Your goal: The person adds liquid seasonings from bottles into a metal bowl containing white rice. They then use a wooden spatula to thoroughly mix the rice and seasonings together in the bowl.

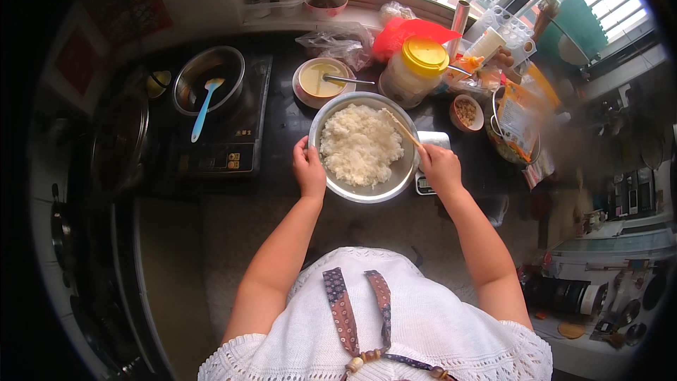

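A steel bowl (372, 195) of cooked white rice (359, 145) is at the front edge of the dark counter. My left hand (309, 169) grips the bowl's left rim, thumb at the rim. My right hand (440, 168) holds a wooden utensil (403, 128), its far end in the rice at the upper right. Partly under the bowl and my right hand lies a white digital kitchen scale (435, 140). Behind the bowl, a small bowl of yellowish liquid (316, 80) with a metal spoon in it stands on a plate. Beside it is a jar with a yellow lid (424, 56).
On the left, a steel pot (182, 103) with a blue spatula (202, 116) rests on an induction cooker (248, 137). To the right stand a small bowl of chopped food (466, 112) and a larger container (502, 143) with packets. Plastic bags (341, 45) and a red bag (404, 37) lie near the window.
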Tool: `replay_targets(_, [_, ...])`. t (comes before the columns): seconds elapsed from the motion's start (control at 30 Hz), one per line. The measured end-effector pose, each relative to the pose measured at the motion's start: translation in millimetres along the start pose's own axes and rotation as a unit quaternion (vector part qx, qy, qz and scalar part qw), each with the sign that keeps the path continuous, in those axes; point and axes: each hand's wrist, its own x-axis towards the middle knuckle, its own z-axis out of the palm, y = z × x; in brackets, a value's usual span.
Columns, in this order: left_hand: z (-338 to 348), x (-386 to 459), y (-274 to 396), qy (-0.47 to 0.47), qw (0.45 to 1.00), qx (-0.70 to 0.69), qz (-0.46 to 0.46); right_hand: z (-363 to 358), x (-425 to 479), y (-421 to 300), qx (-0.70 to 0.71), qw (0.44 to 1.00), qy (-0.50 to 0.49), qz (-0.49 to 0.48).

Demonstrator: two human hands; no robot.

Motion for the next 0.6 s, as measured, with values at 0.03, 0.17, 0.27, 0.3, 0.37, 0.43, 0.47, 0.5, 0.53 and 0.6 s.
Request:
replay_targets(0.03, [1.5,-1.9,5.2,0.007,1.000,0.007,-0.005,-7.7,10.7,1.7,0.003,1.000,-0.021,0.008])
replay_targets(0.17, [7.9,0.8,4.2,0.057,0.996,0.005,0.066,-11.9,59.9,19.9,-0.044,0.992,-0.120,0.001])
replay_targets(0.27, [6.5,4.3,11.9,0.050,0.998,0.019,0.046,-12.8,109.1,23.7,-0.039,0.974,-0.222,0.014])
replay_targets(0.3, [4.7,4.1,12.4,0.050,0.998,0.021,0.038,-13.7,122.2,19.1,-0.037,0.965,-0.261,0.002])
replay_targets(0.37, [6.0,8.0,9.5,0.036,0.999,0.023,0.026,1.1,143.5,23.2,-0.009,0.954,-0.296,-0.049])
replay_targets(0.43, [5.0,8.2,7.0,0.029,0.998,0.051,0.028,22.1,148.1,7.4,0.018,0.941,-0.315,-0.119])
replay_targets(0.47, [7.1,10.2,6.1,0.037,0.998,0.033,0.037,31.5,145.7,-2.3,0.014,0.939,-0.314,-0.141])
replay_targets(0.5, [5.9,10.4,4.9,0.046,0.998,0.023,0.030,37.2,137.6,-14.9,-0.012,0.933,-0.312,-0.177])
replay_targets(0.53, [6.0,10.0,5.5,0.051,0.998,0.012,0.022,40.2,125.0,-21.7,-0.015,0.929,-0.301,-0.216])
replay_targets(0.6, [6.3,8.8,8.6,0.058,0.998,-0.012,0.001,35.6,103.5,-29.1,-0.061,0.911,-0.291,-0.287])
